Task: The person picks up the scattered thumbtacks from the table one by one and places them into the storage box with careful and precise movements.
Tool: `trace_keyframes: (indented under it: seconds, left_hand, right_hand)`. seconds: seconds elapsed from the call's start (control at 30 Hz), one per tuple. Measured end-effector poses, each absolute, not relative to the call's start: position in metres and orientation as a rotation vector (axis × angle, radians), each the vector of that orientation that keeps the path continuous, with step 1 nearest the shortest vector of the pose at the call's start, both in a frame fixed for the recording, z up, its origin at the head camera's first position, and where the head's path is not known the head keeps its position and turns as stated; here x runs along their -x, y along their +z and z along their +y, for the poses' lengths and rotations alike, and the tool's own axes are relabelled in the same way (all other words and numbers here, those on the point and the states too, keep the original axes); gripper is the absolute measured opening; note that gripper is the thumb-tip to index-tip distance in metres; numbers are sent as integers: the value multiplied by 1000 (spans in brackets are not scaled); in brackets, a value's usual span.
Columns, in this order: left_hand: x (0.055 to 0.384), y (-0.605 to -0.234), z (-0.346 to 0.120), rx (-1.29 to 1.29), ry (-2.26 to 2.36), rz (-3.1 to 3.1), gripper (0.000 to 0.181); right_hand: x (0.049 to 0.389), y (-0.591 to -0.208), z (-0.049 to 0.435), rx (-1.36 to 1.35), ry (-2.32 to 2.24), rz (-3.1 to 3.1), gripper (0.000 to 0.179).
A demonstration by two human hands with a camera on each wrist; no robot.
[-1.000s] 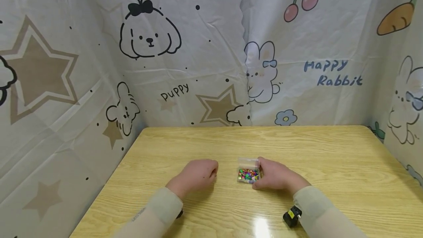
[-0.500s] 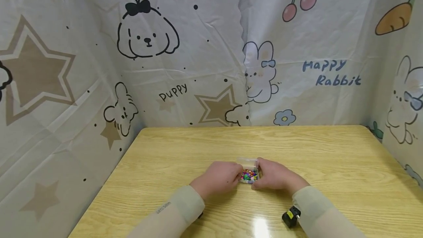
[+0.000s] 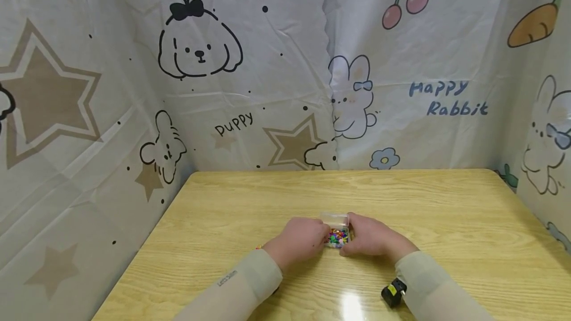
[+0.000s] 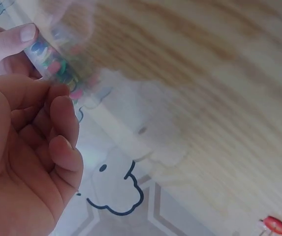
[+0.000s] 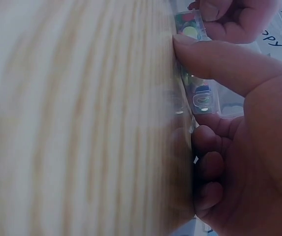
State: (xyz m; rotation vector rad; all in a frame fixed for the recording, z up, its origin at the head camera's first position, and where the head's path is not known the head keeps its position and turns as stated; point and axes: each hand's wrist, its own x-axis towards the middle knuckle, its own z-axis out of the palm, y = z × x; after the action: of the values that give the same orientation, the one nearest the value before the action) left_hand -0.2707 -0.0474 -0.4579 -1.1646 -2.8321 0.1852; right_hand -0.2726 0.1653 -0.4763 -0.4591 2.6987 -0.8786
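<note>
A small clear plastic box (image 3: 335, 247) stands on the table with its lid (image 3: 335, 219) raised at the back. Inside lie many small round-headed pieces (image 3: 337, 236) in mixed bright colours. My right hand (image 3: 372, 236) grips the box's right side, thumb at the front wall, fingers behind. From the left, my left hand (image 3: 305, 239) reaches the box with curled fingers, thumb and index tips together at its left end. I cannot tell whether those tips pinch a piece. In the left wrist view, a red round-headed piece (image 4: 276, 224) with thin metal prongs lies apart on the table.
The box is near the middle of a light wood-grain table (image 3: 250, 192). A white curtain (image 3: 276, 63) with cartoon prints hangs behind the table and along both sides. A black wrist camera (image 3: 393, 292) sits under my right sleeve.
My left hand has moved right from the bare table to the box's left end, then slightly farther in. A small coloured spot now shows behind my left wrist. The right hand and box stay put.
</note>
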Motion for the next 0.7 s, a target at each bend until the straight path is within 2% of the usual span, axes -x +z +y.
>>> trace_keyframes:
  seconds: [0.3, 0.53, 0.7]
  left_hand:
    - [270, -443, -65, 1167, 56, -2885, 9]
    - [272, -430, -104, 1097, -15, -2994, 8]
    - [270, -427, -135, 983, -134, -3136, 15]
  right_hand:
    - [272, -476, 165, 448, -874, 2703, 60]
    - [272, -476, 165, 474, -863, 2700, 59]
    - [272, -476, 165, 467, -854, 2696, 58]
